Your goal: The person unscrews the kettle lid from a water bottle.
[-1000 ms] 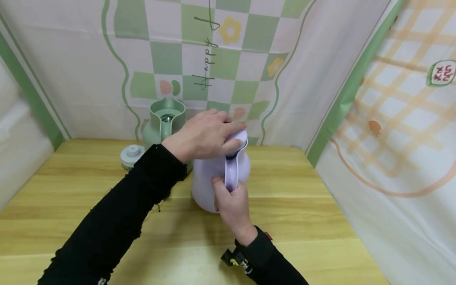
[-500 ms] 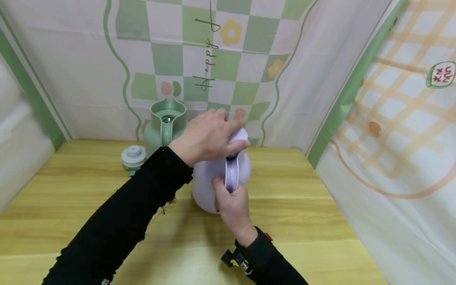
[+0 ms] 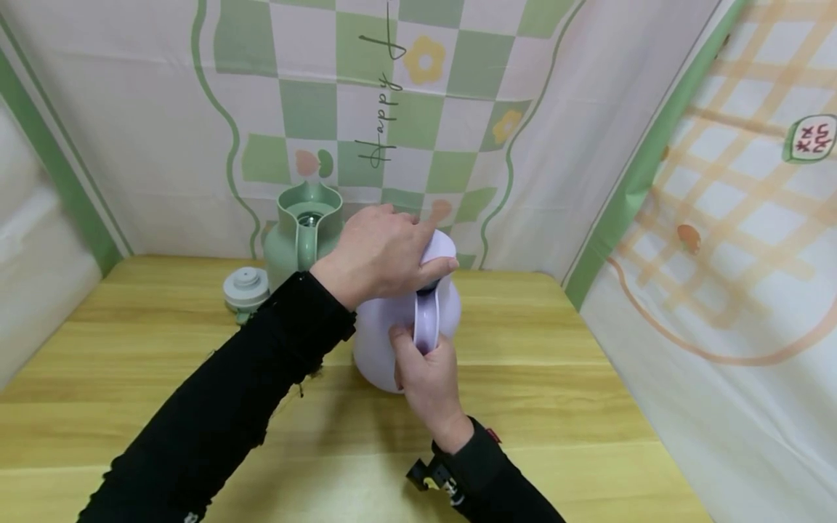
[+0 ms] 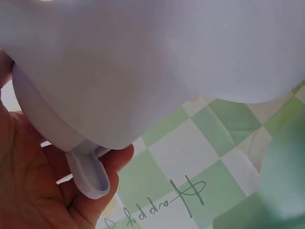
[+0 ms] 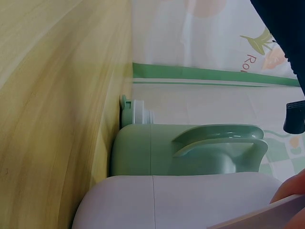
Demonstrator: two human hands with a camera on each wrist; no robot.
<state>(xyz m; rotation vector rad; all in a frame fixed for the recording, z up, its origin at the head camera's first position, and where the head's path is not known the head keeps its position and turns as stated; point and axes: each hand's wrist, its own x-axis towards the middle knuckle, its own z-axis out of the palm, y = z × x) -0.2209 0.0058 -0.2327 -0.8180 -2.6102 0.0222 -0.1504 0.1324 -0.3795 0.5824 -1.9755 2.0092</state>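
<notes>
A lavender jug [image 3: 379,349] stands upright on the table. My left hand [image 3: 379,250] grips its lid [image 3: 441,245] from above, with the thumb across the top near the handle side. In the left wrist view, fingers curl round the lid's edge beside a small spout-like tab [image 4: 90,176]. My right hand [image 3: 428,381] holds the jug's handle [image 3: 426,323], its thumb lying along the left side. The lid appears seated in the jug's mouth, though the hand hides much of its rim.
Behind and to the left stands a green jug [image 3: 281,243] with its top uncovered. A pale grey and green lid [image 3: 245,287] lies upside down beside it. A wooden table [image 3: 556,407] carries everything, and a checkered cloth [image 3: 307,109] hangs at the back.
My left hand has turned slightly on the lid, its thumb moving right towards the handle side and its wrist shifting right. My right hand and the lavender jug stay in place.
</notes>
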